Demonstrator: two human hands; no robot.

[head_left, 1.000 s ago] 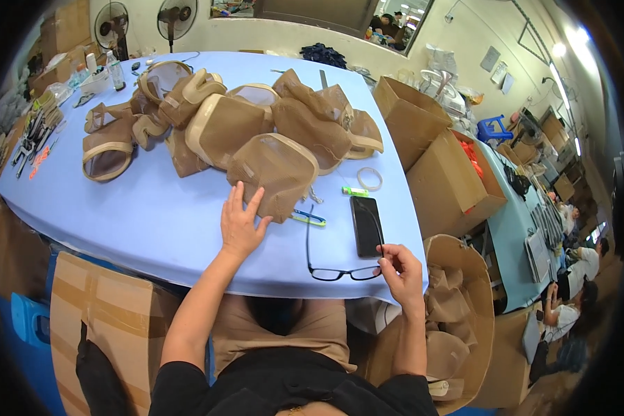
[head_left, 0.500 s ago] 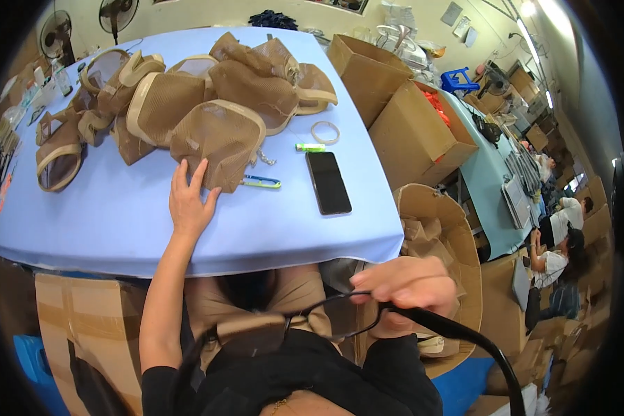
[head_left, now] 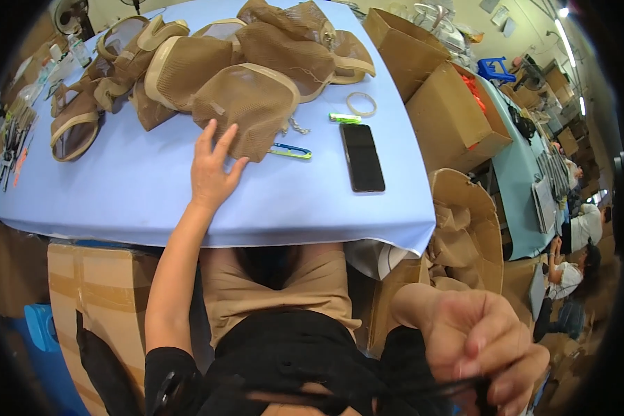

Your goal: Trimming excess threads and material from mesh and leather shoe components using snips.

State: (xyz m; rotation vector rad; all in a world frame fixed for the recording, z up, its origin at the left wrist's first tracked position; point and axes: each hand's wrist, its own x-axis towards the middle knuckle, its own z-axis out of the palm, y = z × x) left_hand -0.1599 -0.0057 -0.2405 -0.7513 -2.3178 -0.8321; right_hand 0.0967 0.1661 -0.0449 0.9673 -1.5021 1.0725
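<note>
- My left hand (head_left: pixel 215 173): fingers spread, tips on the front brown mesh piece (head_left: pixel 249 104), probably steadying it on the tabletop (head_left: pixel 139 191).
- My right hand (head_left: pixel 482 340): pinching blurry dark glasses (head_left: pixel 430 389) by one end, maybe sparing the lenses.
- Blue-green tool (head_left: pixel 292 151) right beside the mesh, likely for easy reach.
- Phone (head_left: pixel 362 158) sits apart, guessing so fabric won't cover it.

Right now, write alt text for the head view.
A person's left hand touches a brown mesh piece on a blue table; the right hand, near the camera, holds blurred dark glasses. More mesh pieces lie heaped beyond, a black phone to the right.
</note>
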